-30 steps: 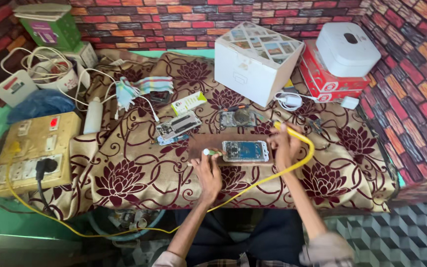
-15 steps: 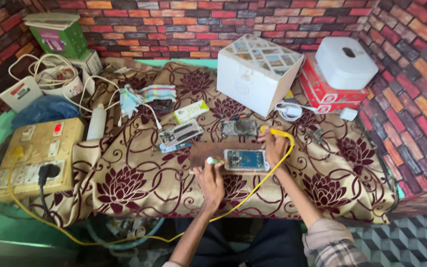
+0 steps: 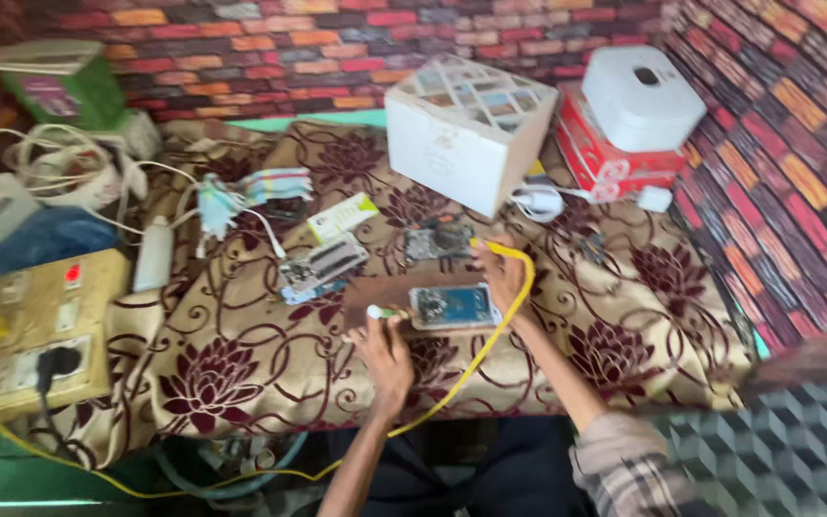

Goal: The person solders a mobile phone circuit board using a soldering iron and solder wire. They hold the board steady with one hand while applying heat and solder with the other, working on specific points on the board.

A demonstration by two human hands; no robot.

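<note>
Head view, blurry frame. Left hand is closed around a small white-and-green tipped tool, its tip just beside the left end of the opened phone with the blue board showing. Right hand sits at the phone's right end, fingers curled on a yellow cable; whether it also pins the phone down, cannot tell. The cable loops from that hand down past the table edge and off to the lower left.

Phone lies flat on a dark brown rectangular work pad, near the front middle of the maroon-and-gold floral cloth covering the table.

Progress, judging from layout: phone is already open with internals exposed, and loose parts sit just behind it, a small grey circuit module and a silver-grey slab that looks like a removed panel. So teardown looks done, board work in hand, reassembly not started. Too blurred to say what exactly the tool tip touches.

Further out: white cardboard box with patterned lid behind the phone, a white rounded device on a red box to the right, a beige wooden switchboard with a black plug far left, a green box at the back left against the brick-pattern wall.
</note>
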